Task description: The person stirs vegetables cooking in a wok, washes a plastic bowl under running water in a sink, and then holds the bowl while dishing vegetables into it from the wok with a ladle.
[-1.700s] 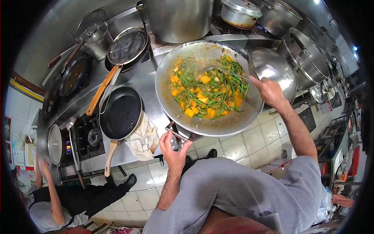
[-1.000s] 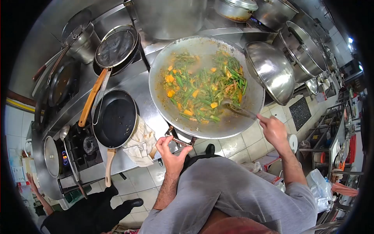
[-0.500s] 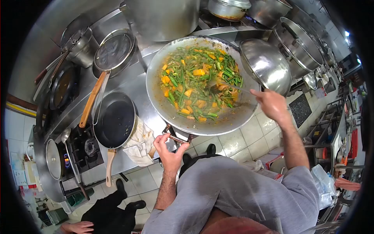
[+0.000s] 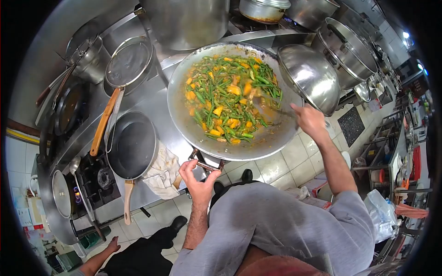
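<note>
A commercial-looking kitchen: around the wide pan [image 4: 280,132] are a huge steel pot [image 4: 186,23] behind, a frying pan [image 4: 132,145] and gas burner [image 4: 105,178] to the left, and crowded shelving [image 4: 389,149] to the right.

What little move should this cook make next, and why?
Probably a scoop and turn with the right hand: it grips a long utensil, its far end blurred in the wide pan beside the green vegetables. They lie thickest toward the far and left side, while the near right looks barer, so spreading them might even things out.
</note>
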A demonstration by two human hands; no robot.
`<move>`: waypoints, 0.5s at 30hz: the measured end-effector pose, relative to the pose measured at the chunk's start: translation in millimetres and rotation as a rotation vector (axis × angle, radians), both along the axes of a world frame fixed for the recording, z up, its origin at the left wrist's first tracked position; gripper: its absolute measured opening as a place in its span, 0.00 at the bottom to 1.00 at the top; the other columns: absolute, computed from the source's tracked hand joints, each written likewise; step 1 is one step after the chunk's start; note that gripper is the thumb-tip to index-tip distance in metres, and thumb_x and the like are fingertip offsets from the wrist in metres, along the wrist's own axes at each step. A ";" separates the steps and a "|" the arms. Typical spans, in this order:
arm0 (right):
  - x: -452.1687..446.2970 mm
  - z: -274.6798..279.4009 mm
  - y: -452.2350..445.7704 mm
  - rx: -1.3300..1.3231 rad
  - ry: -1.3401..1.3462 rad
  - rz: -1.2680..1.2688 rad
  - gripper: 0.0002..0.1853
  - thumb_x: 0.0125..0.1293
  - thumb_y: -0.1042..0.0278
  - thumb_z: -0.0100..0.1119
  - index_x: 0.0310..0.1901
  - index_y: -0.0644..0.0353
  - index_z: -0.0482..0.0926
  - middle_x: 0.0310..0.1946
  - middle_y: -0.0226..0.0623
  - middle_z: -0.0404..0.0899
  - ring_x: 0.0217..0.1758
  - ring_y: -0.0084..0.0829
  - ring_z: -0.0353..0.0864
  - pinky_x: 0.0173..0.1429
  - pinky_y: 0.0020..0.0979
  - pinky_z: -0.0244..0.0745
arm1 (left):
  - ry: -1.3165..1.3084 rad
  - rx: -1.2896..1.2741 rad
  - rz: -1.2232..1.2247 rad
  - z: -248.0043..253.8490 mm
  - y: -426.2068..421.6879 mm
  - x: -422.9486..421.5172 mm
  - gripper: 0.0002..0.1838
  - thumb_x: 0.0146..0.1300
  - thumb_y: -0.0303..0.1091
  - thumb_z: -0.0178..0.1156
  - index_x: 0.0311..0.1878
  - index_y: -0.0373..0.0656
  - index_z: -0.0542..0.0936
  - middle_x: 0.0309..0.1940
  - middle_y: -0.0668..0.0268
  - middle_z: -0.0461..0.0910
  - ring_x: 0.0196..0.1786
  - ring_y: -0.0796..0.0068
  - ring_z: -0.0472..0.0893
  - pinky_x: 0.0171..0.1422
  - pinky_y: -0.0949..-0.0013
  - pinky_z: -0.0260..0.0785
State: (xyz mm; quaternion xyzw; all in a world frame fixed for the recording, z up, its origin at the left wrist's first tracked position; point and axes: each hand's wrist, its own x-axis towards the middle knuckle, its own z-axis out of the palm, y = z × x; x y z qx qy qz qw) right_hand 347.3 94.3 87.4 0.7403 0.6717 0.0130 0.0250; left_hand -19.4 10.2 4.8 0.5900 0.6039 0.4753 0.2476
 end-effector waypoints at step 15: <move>-0.7 33.9 5.2 -0.038 -0.005 -0.165 0.21 0.61 0.78 0.44 0.57 0.56 0.71 0.34 0.53 0.80 0.41 0.51 0.81 0.45 0.50 0.75 | -0.044 -0.027 -0.045 -3.4 0.1 -4.7 0.40 0.39 0.42 0.78 0.56 0.42 0.69 0.53 0.56 0.62 0.58 0.58 0.64 0.63 0.58 0.58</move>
